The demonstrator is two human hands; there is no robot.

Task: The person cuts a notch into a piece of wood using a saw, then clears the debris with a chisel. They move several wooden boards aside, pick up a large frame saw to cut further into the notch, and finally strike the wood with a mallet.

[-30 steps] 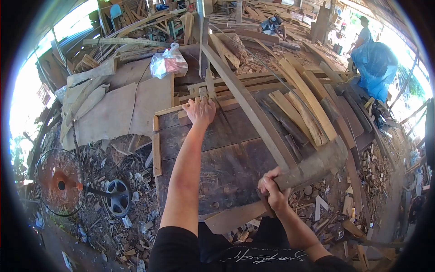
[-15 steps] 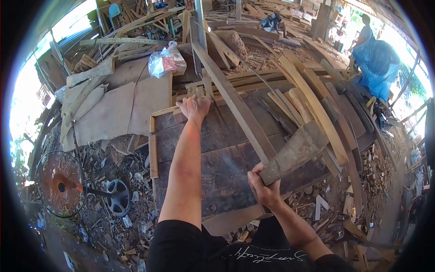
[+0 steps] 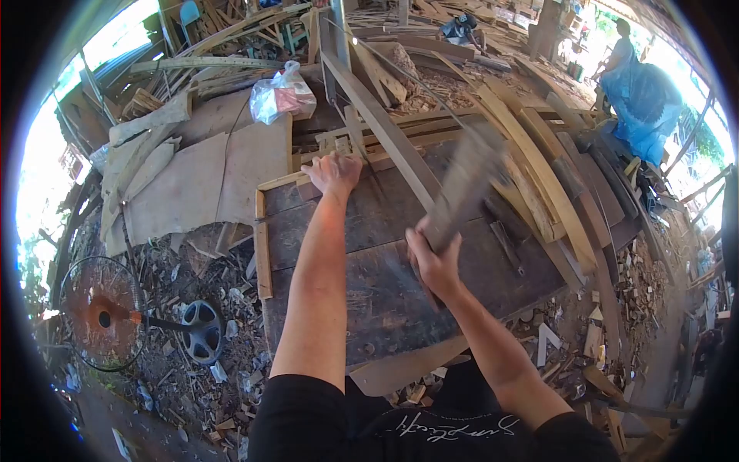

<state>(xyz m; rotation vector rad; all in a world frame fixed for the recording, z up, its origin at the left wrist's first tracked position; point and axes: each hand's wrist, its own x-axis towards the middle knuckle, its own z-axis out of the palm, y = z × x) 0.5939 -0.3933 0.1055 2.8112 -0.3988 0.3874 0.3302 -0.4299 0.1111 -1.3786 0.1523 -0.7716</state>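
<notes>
My right hand (image 3: pixel 437 262) is closed around the narrow end of a tapered wooden block (image 3: pixel 467 181), raised over the dark workbench (image 3: pixel 362 285) and smeared by motion. At the bench's far edge, my left hand (image 3: pixel 335 172) is bent over a short reddish-brown wood piece (image 3: pixel 308 189), its fingers curled around the far side and partly hidden. A long wooden beam (image 3: pixel 385 127) slants from a post down to the bench, passing behind the raised block. To the right of my right hand, a narrow dark tool (image 3: pixel 507 248) lies on the bench top.
Curved planks (image 3: pixel 539 177) are stacked along the right side. A plastic bag (image 3: pixel 282 96) sits on thin sheets (image 3: pixel 177 181) at the left. A fan (image 3: pixel 100 312) stands front left among scraps. Two people (image 3: pixel 462 32) are farther back, one beside a blue cover (image 3: pixel 641 100).
The wooden block has swung upward and turned from sideways to more upright as my right hand moved up and slightly left. My left hand stays nearly in place.
</notes>
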